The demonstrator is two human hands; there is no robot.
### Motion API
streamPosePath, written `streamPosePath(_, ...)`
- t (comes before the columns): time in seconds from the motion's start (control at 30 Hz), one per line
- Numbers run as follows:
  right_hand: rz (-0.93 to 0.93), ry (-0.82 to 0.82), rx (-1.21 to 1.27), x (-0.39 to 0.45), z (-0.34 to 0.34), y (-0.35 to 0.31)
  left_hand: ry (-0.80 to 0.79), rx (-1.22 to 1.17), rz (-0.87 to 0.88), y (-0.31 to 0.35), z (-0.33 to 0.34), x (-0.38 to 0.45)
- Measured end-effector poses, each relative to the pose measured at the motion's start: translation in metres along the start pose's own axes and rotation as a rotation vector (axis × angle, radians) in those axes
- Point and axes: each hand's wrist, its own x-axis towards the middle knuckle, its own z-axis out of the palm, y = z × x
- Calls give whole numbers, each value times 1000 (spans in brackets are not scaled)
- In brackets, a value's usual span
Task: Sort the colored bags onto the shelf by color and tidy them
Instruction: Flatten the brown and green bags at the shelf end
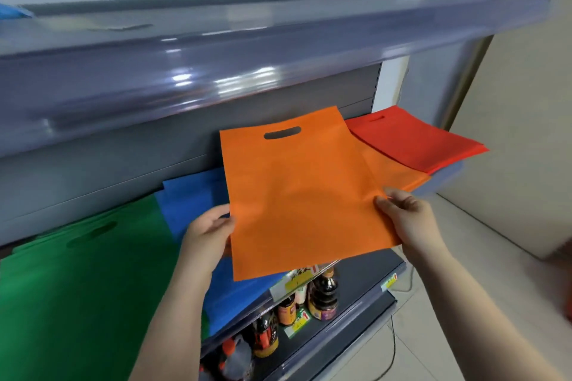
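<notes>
Above the shelf's (pixel 439 185) front edge, an orange bag (pixel 297 195) hangs flat, cutout end toward the back panel. The left hand (pixel 210 232) pinches its left side and the right hand (pixel 402 216) its right, equally near. Its orange pile (pixel 399 173) lies just beyond to the right, beside the red bags (pixel 414 139), so the move probably goes forward and right.

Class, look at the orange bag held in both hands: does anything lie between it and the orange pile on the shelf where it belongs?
Nothing visible does. The orange bag, held by the left hand and right hand, hangs directly over the orange pile, which lies between the blue bags and red bags.
</notes>
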Motion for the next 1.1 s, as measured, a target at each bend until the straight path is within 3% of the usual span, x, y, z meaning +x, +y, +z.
streamPosePath(0.27, -117, 34, -308, 80, -30, 4, -119, 132, 44, 18, 56, 47)
streamPosePath(0.47, -176, 45, -516, 138, -53, 16, -46, 355, 100, 20, 99, 66)
streamPosePath(0.63, -284, -86, -694, 182, -70, 14, 81, 528, 134, 21, 147, 71)
streamPosePath(0.9, -413, -329, -928, 234, -96, 19, 287, 782, -40, 18, 212, 73)
streamPosePath(1.1, -683, -506, -1103, 235, -88, 13, 458, 876, -19, 29, 229, 42)
